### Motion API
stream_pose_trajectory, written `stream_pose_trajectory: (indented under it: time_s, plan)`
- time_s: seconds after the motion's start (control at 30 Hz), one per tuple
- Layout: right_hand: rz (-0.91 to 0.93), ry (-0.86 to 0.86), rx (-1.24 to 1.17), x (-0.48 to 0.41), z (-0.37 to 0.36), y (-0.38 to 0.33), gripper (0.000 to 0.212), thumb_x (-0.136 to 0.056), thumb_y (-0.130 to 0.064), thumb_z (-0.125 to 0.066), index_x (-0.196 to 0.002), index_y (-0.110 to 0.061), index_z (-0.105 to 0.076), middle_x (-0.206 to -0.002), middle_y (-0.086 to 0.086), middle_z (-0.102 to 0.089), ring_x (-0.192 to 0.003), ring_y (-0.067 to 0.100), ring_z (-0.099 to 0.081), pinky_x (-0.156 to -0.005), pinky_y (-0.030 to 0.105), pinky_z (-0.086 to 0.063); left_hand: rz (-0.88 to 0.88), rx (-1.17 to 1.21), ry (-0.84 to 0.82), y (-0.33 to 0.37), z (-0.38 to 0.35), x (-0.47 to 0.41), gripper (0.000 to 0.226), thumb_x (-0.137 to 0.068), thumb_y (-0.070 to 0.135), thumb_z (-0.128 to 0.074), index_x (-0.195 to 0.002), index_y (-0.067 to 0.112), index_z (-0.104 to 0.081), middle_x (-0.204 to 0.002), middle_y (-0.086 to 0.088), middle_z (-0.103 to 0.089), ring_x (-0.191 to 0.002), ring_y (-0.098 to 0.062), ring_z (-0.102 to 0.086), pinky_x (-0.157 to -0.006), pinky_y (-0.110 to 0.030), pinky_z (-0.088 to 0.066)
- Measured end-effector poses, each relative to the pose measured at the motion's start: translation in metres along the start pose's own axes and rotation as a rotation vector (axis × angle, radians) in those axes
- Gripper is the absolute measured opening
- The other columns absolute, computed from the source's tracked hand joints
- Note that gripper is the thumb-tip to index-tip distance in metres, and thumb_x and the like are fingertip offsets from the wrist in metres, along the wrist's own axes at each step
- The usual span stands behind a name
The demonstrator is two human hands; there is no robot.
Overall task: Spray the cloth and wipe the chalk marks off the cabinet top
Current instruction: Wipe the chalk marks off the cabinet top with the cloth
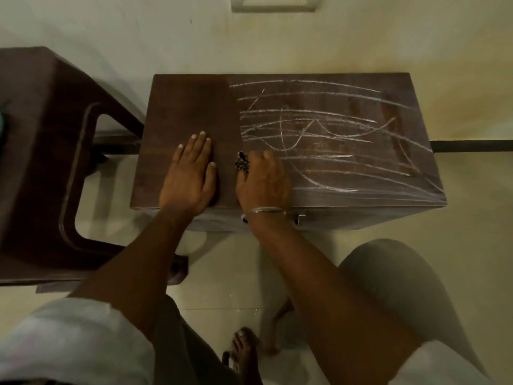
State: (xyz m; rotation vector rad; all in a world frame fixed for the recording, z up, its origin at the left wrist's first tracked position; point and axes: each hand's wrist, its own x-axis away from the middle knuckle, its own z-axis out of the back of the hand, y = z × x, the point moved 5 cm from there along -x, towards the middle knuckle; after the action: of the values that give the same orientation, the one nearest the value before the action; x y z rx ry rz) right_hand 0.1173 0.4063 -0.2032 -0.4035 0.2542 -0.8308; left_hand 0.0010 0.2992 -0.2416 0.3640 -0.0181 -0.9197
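**One Side Clean, One Side Chalky**

My left hand (pixel 191 173) lies flat on the cabinet top (pixel 188 107), on its left part, with the fingers straight. It holds nothing. My right hand (pixel 263 182) sits just beside it, near the middle of the front edge. Its fingers are bent and it looks blurry. I cannot tell if the cloth is tucked under it, because I cannot see the cloth at all.

The left part of the cabinet top is dark and has no marks. The chalk marks (pixel 319 126) are long white lines all over the right part, from my right hand out to the far right edge.

I think a cloth is soft and floppy, so I should bunch it under my palm and push down hard. Chalk is dusty and should rub off. The wood is hard and flat and will not bend.

A brown stool (pixel 41 134) stands just left of the cabinet top. The wall (pixel 277 45) is right behind it. My foot (pixel 244 348) is on the floor in front. I wear a ring (pixel 242 162) and a bangle (pixel 263 210). Nothing sits on the chalky part, so I think my way is open.
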Motion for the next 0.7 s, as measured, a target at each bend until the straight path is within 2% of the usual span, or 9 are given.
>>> stream_pose_trajectory:
  time_s: [0.3, 0.43, 0.5, 0.6, 0.7]
  plan:
    - [-0.006, -0.010, 0.002, -0.010, 0.002, 0.003, 0.021, -0.088, -0.030, -0.061, -0.104, -0.018, -0.063, -0.105, 0.006, -0.058, -0.095, 0.027, -0.058, -0.067, 0.034, -0.040, 0.042, -0.011, 0.007, 0.002, 0.001, -0.001, 0.057, -0.103, 0.032, -0.029, -0.154, 0.008, -0.032, -0.163, -0.009, -0.027, -0.152, -0.021, -0.020, -0.124, -0.043, -0.015]
    - [-0.029, -0.009, 0.010, -0.014, 0.000, 0.005, 0.021, -0.089, -0.032, -0.059, -0.104, -0.018, -0.062, -0.107, 0.006, -0.057, -0.098, 0.026, -0.056, -0.074, 0.035, -0.043, 0.050, -0.019, 0.006, 0.004, 0.003, -0.002, 0.056, -0.102, 0.029, -0.030, -0.153, 0.008, -0.034, -0.163, -0.009, -0.029, -0.152, -0.022, -0.023, -0.124, -0.043, -0.017]
    - [-0.036, -0.012, 0.024, -0.005, 0.000, 0.008, 0.022, -0.089, -0.032, -0.060, -0.106, -0.019, -0.062, -0.108, 0.005, -0.056, -0.097, 0.025, -0.056, -0.072, 0.033, -0.042, 0.051, -0.036, -0.002, 0.006, 0.004, -0.003, 0.057, -0.099, 0.028, -0.032, -0.152, 0.006, -0.036, -0.161, -0.010, -0.031, -0.150, -0.024, -0.025, -0.124, -0.043, -0.017]
    - [-0.057, 0.014, 0.027, 0.001, -0.002, 0.010, 0.020, -0.088, -0.032, -0.061, -0.104, -0.020, -0.063, -0.107, 0.004, -0.057, -0.093, 0.024, -0.058, -0.066, 0.031, -0.037, 0.046, -0.077, -0.029, 0.008, 0.005, -0.003, 0.062, -0.096, 0.034, -0.031, -0.151, 0.005, -0.036, -0.160, -0.013, -0.032, -0.149, -0.026, -0.026, -0.124, -0.045, -0.017]
    - [-0.046, 0.063, 0.006, -0.017, -0.005, 0.001, 0.018, -0.087, -0.029, -0.061, -0.100, -0.017, -0.065, -0.103, 0.005, -0.059, -0.092, 0.024, -0.058, -0.068, 0.030, -0.038, 0.051, -0.060, -0.048, 0.005, 0.004, -0.005, 0.068, -0.095, 0.043, -0.031, -0.151, 0.006, -0.034, -0.161, -0.012, -0.030, -0.150, -0.025, -0.023, -0.124, -0.045, -0.014]
